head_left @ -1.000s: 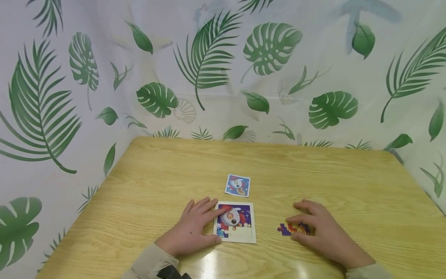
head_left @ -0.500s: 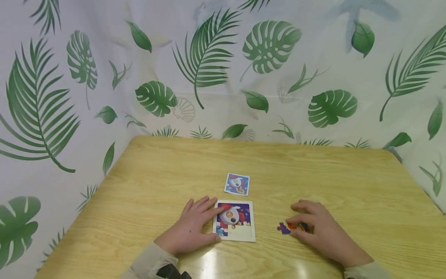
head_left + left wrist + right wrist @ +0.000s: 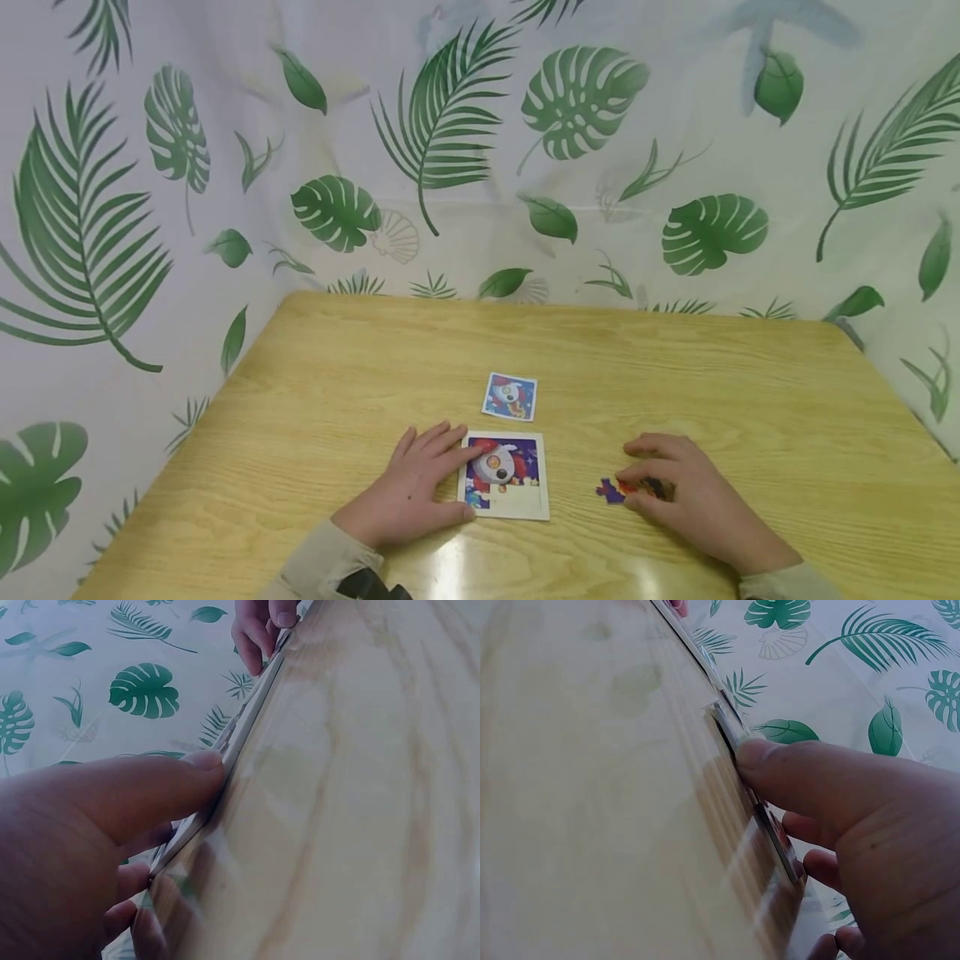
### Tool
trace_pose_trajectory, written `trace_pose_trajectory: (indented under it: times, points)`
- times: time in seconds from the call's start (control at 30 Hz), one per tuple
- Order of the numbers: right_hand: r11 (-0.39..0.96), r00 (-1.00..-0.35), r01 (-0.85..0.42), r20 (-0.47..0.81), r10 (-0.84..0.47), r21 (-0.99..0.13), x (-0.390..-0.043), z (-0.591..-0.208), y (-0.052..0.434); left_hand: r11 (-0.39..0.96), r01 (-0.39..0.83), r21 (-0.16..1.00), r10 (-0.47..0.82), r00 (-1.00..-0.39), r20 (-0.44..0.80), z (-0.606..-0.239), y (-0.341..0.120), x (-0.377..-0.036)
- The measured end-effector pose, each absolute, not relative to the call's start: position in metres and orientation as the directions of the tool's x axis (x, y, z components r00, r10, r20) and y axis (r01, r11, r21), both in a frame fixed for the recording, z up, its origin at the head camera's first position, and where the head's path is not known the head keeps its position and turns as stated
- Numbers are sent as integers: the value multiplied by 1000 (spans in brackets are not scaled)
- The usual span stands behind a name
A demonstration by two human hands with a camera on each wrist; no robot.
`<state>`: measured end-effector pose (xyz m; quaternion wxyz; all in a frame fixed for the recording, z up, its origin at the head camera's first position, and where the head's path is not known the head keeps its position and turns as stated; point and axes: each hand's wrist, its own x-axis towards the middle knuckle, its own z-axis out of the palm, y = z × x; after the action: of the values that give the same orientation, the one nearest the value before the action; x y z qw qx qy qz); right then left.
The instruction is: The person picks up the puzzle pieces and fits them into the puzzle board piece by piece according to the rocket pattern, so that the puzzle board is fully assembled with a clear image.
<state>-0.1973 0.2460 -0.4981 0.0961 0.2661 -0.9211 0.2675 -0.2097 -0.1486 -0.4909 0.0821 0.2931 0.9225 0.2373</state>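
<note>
Hands are both down flat-ish on the light wooden table (image 3: 675, 375) here. Left hand (image 3: 408, 492) lies with its fingers straight and spread, fingertips touching the left edge of the square cream-framed rocket puzzle board (image 3: 504, 475), thumb against the board's near-left corner. Nothing is gripped, it's just pressing against the side. From the left wrist view you see that thumb (image 3: 150, 791) lying right along the thin edge of the board (image 3: 225, 772).

Right hand (image 3: 686, 492) is off to the right, well apart from the board, with its fingers curled over a little clump of loose purple, red and orange puzzle pieces (image 3: 626, 490). The pieces lie on the table under the fingertips and stick out just past them toward the board. In the right wrist view the thumb (image 3: 810, 776) presses on the edge of the pieces (image 3: 769, 825), with the other fingers curled in from the far side, so it's pinching them.

Just beyond the left fingertips, past the far edge of the board and not touching it, lies a small square rocket picture card (image 3: 510, 397). Behind the table hangs a white backdrop with green leaf print (image 3: 450, 125).
</note>
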Motion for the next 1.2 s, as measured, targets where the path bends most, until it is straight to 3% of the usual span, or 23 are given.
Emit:
trace_pose_trajectory:
  times: [0.73,0.93,1.2]
  points:
    - [732,-863,-502,317,-393,-461,-198,-497,233,711,507,487,587,-810,-13,-488,-148,-211]
    - [690,-881,-473,285,-378,-548,-191,-497,205,715,498,490,585,-811,-29,-490,-148,-210]
    - [646,-845,-534,330,-421,-545,-191,-496,167,713,510,480,585,-811,-8,-491,-148,-210]
